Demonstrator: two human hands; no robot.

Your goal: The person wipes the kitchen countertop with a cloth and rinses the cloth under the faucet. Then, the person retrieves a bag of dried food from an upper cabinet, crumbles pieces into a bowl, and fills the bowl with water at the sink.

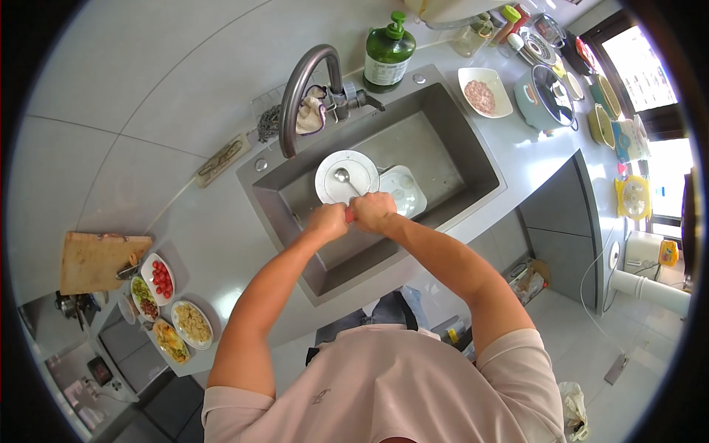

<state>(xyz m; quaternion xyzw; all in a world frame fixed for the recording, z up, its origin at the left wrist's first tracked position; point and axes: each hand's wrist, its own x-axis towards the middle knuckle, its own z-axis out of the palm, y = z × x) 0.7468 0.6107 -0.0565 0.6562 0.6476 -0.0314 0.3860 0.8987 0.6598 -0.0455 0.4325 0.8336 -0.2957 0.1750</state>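
Both of my hands are over the sink (388,246), close together. My left hand (328,221) and my right hand (374,211) grip a small red item (349,215) between them; most of it is hidden by my fingers, so its kind cannot be told. Just beyond my hands a white plate (332,171) lies in the sink with a metal spoon (342,175) on it. A translucent white square dish (407,194) with water in it sits to the right, partly behind my right hand. The curved faucet (293,94) arches over the sink's back edge.
A green pump bottle (388,55) and cloths (311,113) stand behind the sink. To the right are a bowl of minced meat (481,94) and a lidded pot (543,97). Plates of food, including tomatoes (160,279), and a wooden cutting board (94,263) are at the left.
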